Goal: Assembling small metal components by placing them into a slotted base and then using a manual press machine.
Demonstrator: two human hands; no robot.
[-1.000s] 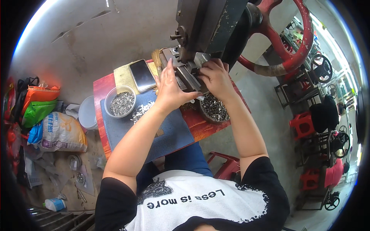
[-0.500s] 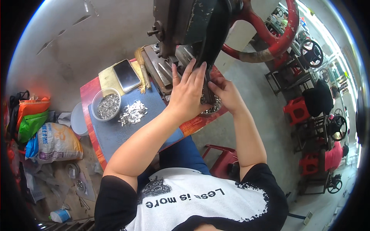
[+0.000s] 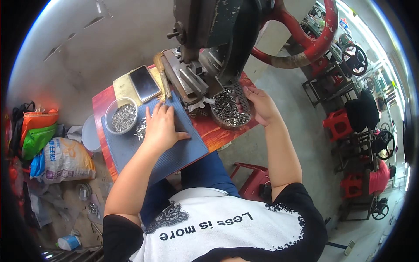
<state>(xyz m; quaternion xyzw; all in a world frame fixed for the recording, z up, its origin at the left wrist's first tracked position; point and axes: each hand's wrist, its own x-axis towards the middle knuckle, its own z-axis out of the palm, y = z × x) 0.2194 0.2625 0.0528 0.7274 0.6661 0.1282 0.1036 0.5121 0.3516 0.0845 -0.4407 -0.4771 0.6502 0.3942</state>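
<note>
The right hand (image 3: 261, 104) is closed on a dark notched bar (image 3: 241, 95), thumb near its upper part and fingers curled behind. The bar slants over the right side of a round bowl (image 3: 230, 126) of loose metal bits, just beside the press (image 3: 201, 30); whether it touches the bowl I cannot tell. It looks like solid metal: probably stiff, fairly heavy for its slim shape, and hard to break. If oily it could slip, so the long plain edges seem the best hold — thumb on one side, fingers on the other, with the notches left free.

The left hand (image 3: 162, 126) is palm down over the blue mat (image 3: 133, 153), fingers slightly spread and thumb apart, partly covering a small pile of shiny pieces (image 3: 140, 129). Whether it holds any is hidden. These look light, hard and smooth — likely to roll or slide, so best pinched by their sides with fingertips. A clear tub (image 3: 108, 117) of similar pieces stands just left of the pile.
</note>
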